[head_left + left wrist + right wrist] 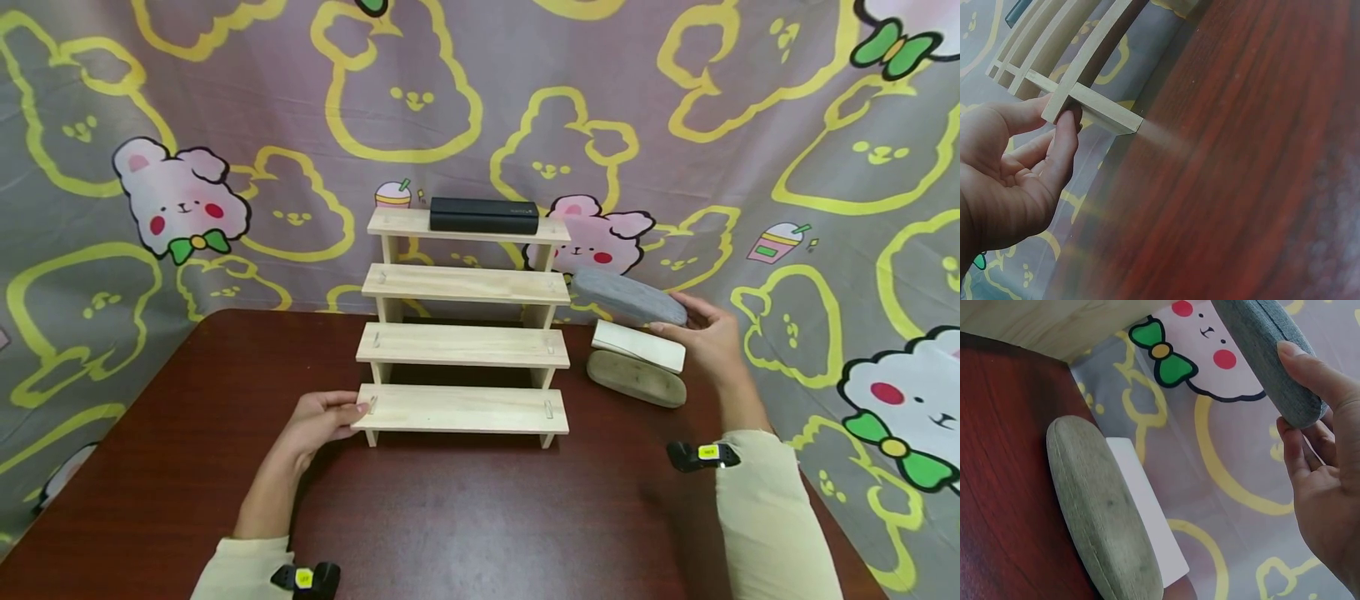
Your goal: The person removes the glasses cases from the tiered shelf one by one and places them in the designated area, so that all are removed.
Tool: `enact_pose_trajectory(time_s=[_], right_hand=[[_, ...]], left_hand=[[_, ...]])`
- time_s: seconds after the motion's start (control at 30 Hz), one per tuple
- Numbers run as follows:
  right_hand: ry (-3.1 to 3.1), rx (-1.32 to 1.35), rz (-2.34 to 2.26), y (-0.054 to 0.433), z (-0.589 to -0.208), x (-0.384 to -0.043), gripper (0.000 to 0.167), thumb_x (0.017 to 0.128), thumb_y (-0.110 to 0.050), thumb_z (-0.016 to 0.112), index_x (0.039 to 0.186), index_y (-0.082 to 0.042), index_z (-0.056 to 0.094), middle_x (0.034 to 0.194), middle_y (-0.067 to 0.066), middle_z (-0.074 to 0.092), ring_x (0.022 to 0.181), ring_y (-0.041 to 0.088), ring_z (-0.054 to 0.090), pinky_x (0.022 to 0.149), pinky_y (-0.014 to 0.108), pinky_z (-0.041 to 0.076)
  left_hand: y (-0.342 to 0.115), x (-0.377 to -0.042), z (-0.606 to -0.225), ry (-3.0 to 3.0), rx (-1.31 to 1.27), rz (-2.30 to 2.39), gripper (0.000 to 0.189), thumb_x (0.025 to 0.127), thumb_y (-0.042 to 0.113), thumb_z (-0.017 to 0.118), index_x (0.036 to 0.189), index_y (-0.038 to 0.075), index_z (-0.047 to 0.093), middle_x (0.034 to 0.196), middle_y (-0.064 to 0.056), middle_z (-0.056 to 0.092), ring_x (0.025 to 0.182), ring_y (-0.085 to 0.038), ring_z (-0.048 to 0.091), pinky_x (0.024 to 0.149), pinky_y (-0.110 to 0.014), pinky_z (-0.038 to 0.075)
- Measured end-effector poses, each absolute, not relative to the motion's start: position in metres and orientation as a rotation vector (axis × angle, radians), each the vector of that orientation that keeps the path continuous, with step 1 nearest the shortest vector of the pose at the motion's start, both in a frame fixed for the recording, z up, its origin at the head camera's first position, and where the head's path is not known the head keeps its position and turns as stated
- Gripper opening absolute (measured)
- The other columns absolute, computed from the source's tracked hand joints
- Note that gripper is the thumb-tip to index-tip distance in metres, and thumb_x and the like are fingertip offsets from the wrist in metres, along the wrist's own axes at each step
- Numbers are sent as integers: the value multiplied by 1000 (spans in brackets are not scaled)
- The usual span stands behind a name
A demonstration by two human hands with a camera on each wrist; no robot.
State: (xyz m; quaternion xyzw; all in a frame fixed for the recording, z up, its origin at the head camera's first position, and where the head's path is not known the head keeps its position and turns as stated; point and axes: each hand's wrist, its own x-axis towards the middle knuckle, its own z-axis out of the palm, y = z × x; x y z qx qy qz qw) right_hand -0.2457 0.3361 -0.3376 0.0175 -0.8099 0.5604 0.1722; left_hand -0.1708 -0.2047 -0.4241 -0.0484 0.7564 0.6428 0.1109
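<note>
A wooden four-step display rack (465,346) stands on the table. My left hand (318,425) pinches the left end of its lowest shelf, thumb on one face and fingers beneath in the left wrist view (1029,162). At the right, my right hand (708,337) grips one end of a grey-blue glasses case (628,296), raised above the table beside the second shelf from the top. Below it lie a white glasses case (639,345) and an olive-green glasses case (636,379), side by side. On the top shelf rests a black glasses case (483,217).
The dark red-brown wooden table (480,517) carries the rack near its back edge. A patterned cloth (285,92) with cartoon rabbits hangs behind and at both sides, close behind the rack.
</note>
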Motion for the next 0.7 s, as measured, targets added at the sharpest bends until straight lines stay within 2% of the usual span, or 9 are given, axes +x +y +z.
enact_pose_trajectory(time_s=[0.23, 0.47, 0.7], right_hand=[[-2337, -17, 1519, 343, -341, -242, 66, 82, -8, 85, 140, 2, 58, 100, -32, 61, 92, -14, 61, 78, 1, 49], [-2258, 28, 1617, 347, -344, -238, 64, 80, 1, 84, 138, 5, 59, 97, -28, 67, 88, -14, 64, 76, 1, 50], [-2274, 34, 1623, 351, -350, -230, 64, 80, 1, 83, 139, 5, 58, 98, -29, 67, 86, -14, 64, 75, 1, 51]], left_hand=[[-204, -173, -426, 2218, -153, 1896, 54, 97, 10, 65, 138, -20, 47, 89, 9, 70, 78, 3, 63, 71, -14, 58], [-207, -172, -427, 2205, -120, 1921, 58, 96, 12, 67, 138, -22, 45, 94, 5, 72, 79, 3, 64, 71, -15, 58], [-211, -173, -430, 2184, -58, 1967, 63, 91, 19, 74, 133, -21, 51, 90, 7, 73, 79, 1, 65, 70, -15, 58]])
